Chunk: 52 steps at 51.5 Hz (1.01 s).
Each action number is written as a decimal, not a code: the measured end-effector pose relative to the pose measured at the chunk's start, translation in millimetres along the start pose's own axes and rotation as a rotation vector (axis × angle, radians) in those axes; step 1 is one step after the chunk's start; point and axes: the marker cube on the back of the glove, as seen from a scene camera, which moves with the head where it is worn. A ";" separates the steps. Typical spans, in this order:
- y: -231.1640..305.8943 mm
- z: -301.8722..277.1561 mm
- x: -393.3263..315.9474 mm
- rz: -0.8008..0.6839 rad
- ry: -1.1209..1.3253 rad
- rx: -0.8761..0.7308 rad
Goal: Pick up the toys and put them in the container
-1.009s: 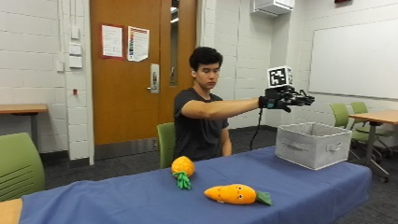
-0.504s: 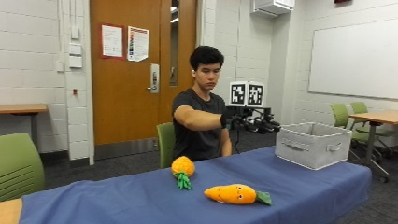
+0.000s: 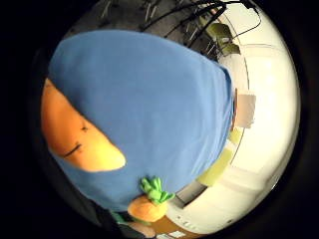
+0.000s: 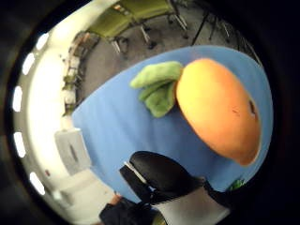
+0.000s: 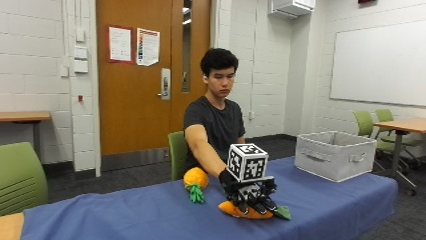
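The orange carrot-shaped plush toy (image 5: 247,210) lies on its side on the blue tablecloth (image 5: 133,215) near the front edge of the table, its green leaf tuft (image 5: 281,214) pointing toward the container end. The gloved right hand (image 5: 247,194) is directly over it, fingers pointing down and spread around the toy's body; the fingertips appear to touch it, but whether they have closed on it cannot be told from the outside view. In the thumb side palm view the toy fills much of the frame, its stitched face marks visible, and a gloved finger (image 4: 161,176) lies straight beside it, apart from its surface.

A second orange plush toy (image 5: 195,178), rounder and with green leaves hanging toward the front, sits on the cloth just behind and to the person's right of the first, separate from it.

The grey fabric container (image 5: 334,155), with a handle on its near wall, stands on the far end of the table, well apart from both toys.

The person sits behind the table on a green chair (image 5: 176,152), right arm extended forward and down.
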 end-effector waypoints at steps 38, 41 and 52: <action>10.5 2.4 0.2 -0.007 -0.149 0.099; 16.6 -6.8 1.4 -0.010 -0.143 0.111; 28.5 -26.1 2.6 0.013 -0.101 0.050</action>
